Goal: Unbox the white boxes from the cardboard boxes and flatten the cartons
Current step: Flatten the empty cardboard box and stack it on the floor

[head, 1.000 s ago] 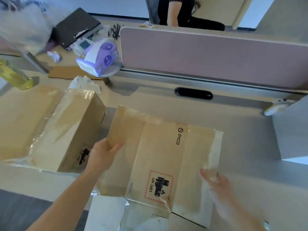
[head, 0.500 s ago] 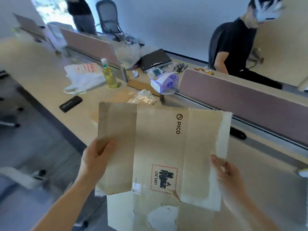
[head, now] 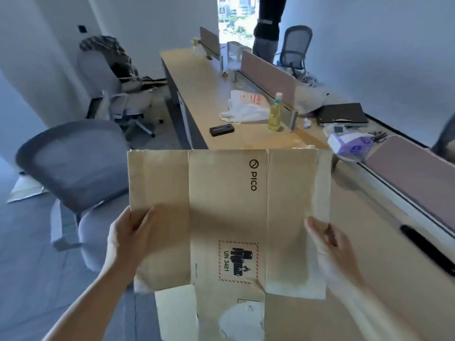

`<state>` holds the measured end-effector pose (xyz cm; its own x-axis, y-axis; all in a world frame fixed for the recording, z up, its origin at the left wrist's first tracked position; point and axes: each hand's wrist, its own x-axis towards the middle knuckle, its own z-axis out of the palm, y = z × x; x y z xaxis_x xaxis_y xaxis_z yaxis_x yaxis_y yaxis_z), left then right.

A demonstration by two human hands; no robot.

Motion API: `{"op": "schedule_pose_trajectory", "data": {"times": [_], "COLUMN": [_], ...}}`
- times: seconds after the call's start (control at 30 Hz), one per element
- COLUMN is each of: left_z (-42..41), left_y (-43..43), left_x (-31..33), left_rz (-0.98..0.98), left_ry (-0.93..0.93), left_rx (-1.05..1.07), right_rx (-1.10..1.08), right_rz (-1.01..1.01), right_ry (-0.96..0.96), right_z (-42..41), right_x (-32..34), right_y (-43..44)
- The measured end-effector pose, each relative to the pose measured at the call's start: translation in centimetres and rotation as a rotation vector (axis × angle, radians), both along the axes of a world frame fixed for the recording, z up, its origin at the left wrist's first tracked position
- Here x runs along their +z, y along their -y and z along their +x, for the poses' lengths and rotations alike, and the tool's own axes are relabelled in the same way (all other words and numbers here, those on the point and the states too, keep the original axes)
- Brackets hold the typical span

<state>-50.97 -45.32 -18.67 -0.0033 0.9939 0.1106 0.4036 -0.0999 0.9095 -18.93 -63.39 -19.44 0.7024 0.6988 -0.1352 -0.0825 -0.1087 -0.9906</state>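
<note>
A flattened brown cardboard carton [head: 226, 217], printed PICO and UN 3481, is held up in the air in front of me, off the desk. My left hand [head: 128, 238] grips its left edge, thumb on the front face. On the other side, my right hand [head: 330, 244] holds the right edge, where clear tape hangs loose. The carton's lower flaps dangle below my hands. No white box shows in the head view.
A grey mesh chair [head: 73, 173] stands left of the carton. The long desk [head: 197, 94] carries a white plastic bag [head: 246, 107], a yellow bottle [head: 275, 115], a black device [head: 221, 130], a purple tissue box [head: 352, 143] and a mauve divider [head: 416, 178]. A person stands far back.
The carton was lifted off the desk and swung left with my view. Both hands keep their hold. The other cardboard box on the desk has left the view.
</note>
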Motion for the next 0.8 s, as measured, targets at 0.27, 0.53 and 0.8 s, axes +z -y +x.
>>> {"op": "schedule_pose_trajectory", "data": {"times": [0.27,0.53,0.8], "left_z": [-19.5,-42.3,-60.1], "left_y": [3.7,8.3,12.0], "left_x": [0.2,1.3,2.5], "left_rz": [-0.02,0.006,0.035], "left_ry": [0.161,0.286,0.258], "left_rx": [0.303,0.57,0.807], "right_rx": [0.28,0.548,0.813], "right_rz": [-0.004,0.0,0.006], "right_ry": [0.023,0.086,0.028], "right_z": [-15.9,-38.5,-57.7], "right_x": [1.6,3.1,3.2], "right_y": [-6.2,-11.4,-15.6]}}
